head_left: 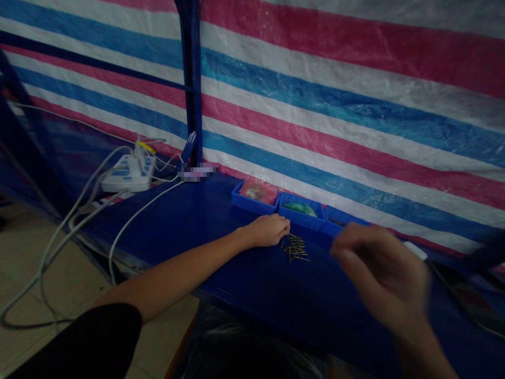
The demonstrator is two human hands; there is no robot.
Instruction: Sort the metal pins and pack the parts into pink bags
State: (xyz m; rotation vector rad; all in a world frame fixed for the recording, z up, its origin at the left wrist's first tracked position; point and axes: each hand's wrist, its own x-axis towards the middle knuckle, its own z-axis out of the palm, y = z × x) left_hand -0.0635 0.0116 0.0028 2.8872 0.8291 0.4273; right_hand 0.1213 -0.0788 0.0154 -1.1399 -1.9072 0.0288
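My left hand (pixel 270 230) rests on the blue table top (pixel 205 221) with its fingers curled in, right beside a small pile of thin metal pins (pixel 295 248). Whether it holds a pin is hidden. My right hand (pixel 381 271) hangs above the table nearer the camera, smeared by motion, its fingers not readable. Behind the pins stand three small blue bins: one with reddish contents (pixel 255 196), one with green contents (pixel 302 210), and one partly hidden by my right hand (pixel 339 220).
A white power strip (pixel 128 173) with plugs and grey cables (pixel 79 210) lies at the table's left end. A striped tarp (pixel 355 105) and a blue post (pixel 192 79) close the back. Tiled floor shows on the left.
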